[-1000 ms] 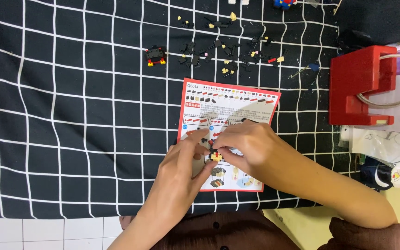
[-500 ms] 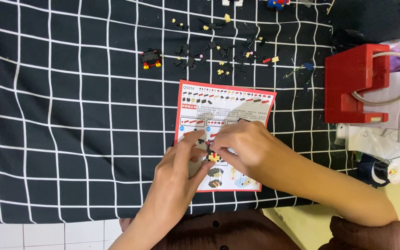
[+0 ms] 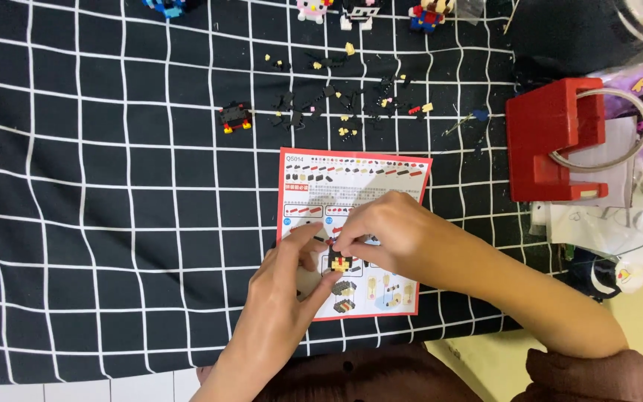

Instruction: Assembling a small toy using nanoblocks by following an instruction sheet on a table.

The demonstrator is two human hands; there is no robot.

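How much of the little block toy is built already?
Done: a small black, yellow and red block piece is put together. In hand: the left hand and right hand pinch it over the instruction sheet. Left: many loose tiny bricks and a small built chunk lie unused on the checked cloth.

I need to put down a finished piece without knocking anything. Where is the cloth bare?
Bare: the checked cloth left of the instruction sheet, below the small black-and-red build. Crowded: the loose bricks above the sheet, and the red block with bags on the right.
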